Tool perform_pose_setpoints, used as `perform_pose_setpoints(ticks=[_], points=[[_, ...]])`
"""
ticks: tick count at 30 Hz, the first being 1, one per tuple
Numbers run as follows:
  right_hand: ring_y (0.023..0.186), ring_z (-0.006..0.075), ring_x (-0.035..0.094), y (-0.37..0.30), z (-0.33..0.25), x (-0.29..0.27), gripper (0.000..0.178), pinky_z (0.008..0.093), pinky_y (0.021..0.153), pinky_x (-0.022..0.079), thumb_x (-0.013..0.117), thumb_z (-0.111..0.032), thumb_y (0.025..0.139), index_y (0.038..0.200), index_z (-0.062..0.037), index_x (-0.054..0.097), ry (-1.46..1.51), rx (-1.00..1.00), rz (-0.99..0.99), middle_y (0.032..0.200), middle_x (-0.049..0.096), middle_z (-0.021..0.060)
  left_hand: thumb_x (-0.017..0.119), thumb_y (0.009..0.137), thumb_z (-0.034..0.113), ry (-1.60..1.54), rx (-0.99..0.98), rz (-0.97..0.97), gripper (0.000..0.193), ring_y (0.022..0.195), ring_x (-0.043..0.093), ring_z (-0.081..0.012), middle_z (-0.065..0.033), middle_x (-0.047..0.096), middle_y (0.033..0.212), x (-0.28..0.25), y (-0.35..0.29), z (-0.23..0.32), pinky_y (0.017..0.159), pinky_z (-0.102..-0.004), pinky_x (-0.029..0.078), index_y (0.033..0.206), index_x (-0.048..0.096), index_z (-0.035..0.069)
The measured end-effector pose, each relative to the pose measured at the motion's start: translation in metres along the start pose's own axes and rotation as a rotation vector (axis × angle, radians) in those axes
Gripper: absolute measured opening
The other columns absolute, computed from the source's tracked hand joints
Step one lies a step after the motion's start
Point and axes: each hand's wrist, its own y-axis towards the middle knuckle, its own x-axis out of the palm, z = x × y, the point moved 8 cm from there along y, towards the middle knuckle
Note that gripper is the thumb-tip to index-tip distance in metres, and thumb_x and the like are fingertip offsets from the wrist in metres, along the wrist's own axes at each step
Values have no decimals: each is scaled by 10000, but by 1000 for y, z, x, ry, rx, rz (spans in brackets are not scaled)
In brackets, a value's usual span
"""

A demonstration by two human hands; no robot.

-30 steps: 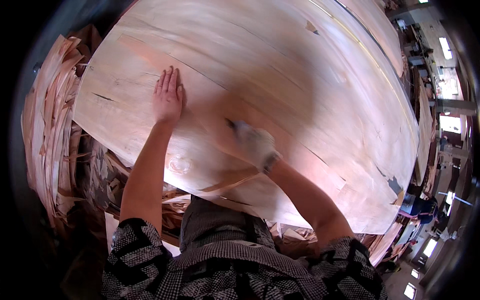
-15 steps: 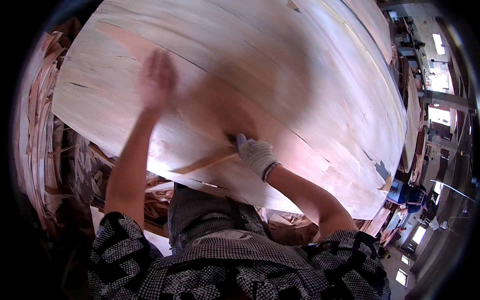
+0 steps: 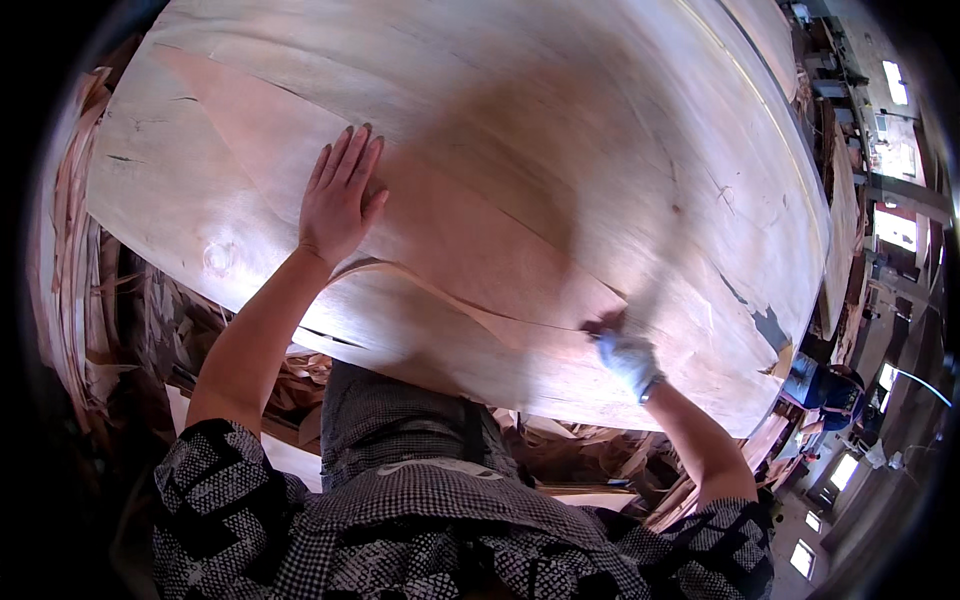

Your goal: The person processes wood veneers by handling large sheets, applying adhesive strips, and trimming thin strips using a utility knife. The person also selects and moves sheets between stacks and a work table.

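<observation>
A large pale wood veneer sheet (image 3: 420, 50) spreads out in front of me. Across it lies a long pinkish veneer strip (image 3: 470, 240), narrowing to a point at the far left; its near edge curls up a little at the middle. My bare left hand (image 3: 338, 195) presses flat on this strip, fingers stretched out and nearly together. Over the strip's right end is my right hand (image 3: 625, 360) in a white knitted glove. Motion smears its fingers, and a dark patch at their tips cannot be made out.
Torn veneer scraps (image 3: 590, 450) heap up below the sheet's near edge. Stacked veneer strips (image 3: 65, 250) stand at the left. The sheet has a ragged hole (image 3: 770, 328) near its right corner. Beyond that corner is another person (image 3: 835, 395) in dark clothing.
My right hand has swept right along the strip, away from the middle. My left hand has shifted slightly right and settled flat. The strip's near edge now lies differently, curving upward.
</observation>
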Motion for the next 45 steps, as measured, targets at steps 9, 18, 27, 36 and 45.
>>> perform_pose_setpoints(ticks=[9,18,27,36,45], points=[[609,318,563,91,-137,-152,114,413,534,444,510,-180,805,844,-73,528,322,-180,397,730,578,148,543,786,215,-167,-36,-10,584,1266,257,-303,-147,302,1353,2,-3,-2,1047,-417,199,1298,323,41],[613,335,588,221,-231,-147,171,457,533,457,449,-258,848,896,-99,486,72,-124,58,708,605,143,649,682,102,-264,-306,289,570,1183,379,-328,-149,420,1272,-47,-25,-178,1000,-381,314,1207,442,29],[718,328,603,354,-364,-192,184,472,607,458,392,-190,856,980,-96,489,24,-389,206,819,620,154,765,551,169,-477,-239,242,920,1212,332,-341,-154,381,1300,-51,-9,-169,1018,-388,273,1325,278,70],[564,324,587,175,-157,-124,170,427,481,456,427,-199,851,997,-121,465,112,20,145,636,597,139,622,731,272,-718,-464,-8,687,1270,237,-329,-142,293,1366,-6,-1,-76,1048,-402,196,1298,323,26],[449,288,555,-30,-56,0,242,414,347,409,366,-225,889,1094,-112,426,173,397,20,671,602,141,546,745,245,-121,56,-135,613,1267,261,-286,-129,290,1367,27,-21,88,1057,-404,195,1293,348,52]])
